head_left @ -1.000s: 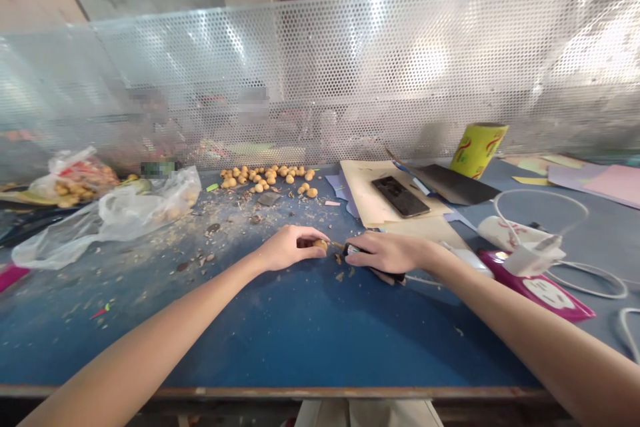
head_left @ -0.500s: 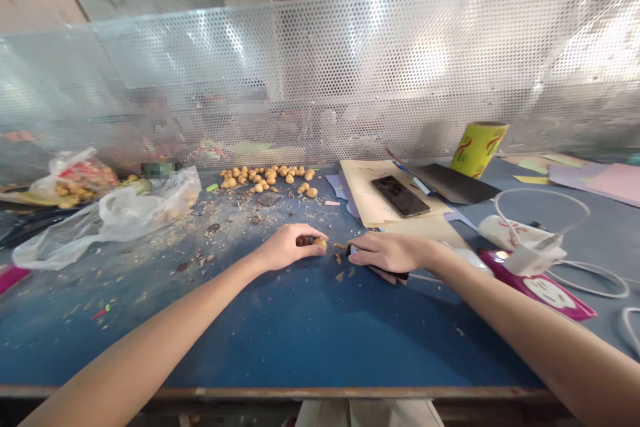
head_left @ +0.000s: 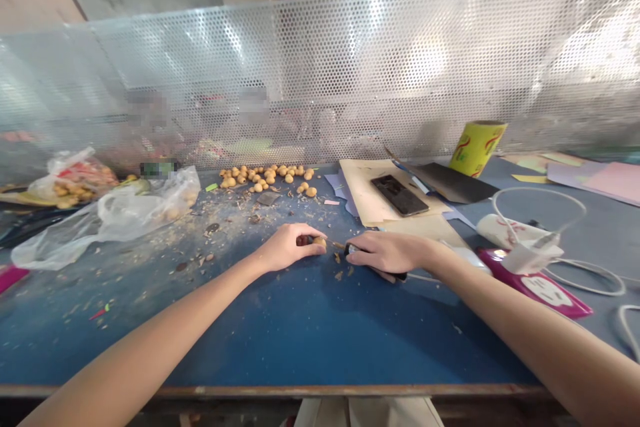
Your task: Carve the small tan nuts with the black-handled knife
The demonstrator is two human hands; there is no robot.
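Observation:
Near the middle of the table, my left hand (head_left: 287, 245) is closed around a small yellow-brown ball (head_left: 319, 242), pinched between thumb and fingers. Something dark shows inside the curl of that hand; I cannot make out what it is. My right hand (head_left: 383, 252) wraps around a black hand tool (head_left: 400, 276) with a thin shaft at its front. The shaft points left at the ball, and its tip is very close to it; contact cannot be made out. Small yellowish crumbs (head_left: 339, 275) lie on the blue table (head_left: 280, 333) below the tool's front.
Several similar balls (head_left: 270, 177) lie by the perforated metal screen (head_left: 320, 73). Plastic bags (head_left: 125, 210) stand at left. Right of centre, a phone (head_left: 399, 195) rests on paper. A yellow roll (head_left: 477, 148), a magenta power strip (head_left: 575, 305) and white cables (head_left: 595, 288) are at right.
Both hands keep nearly the same place and grip. The view has shifted very slightly.

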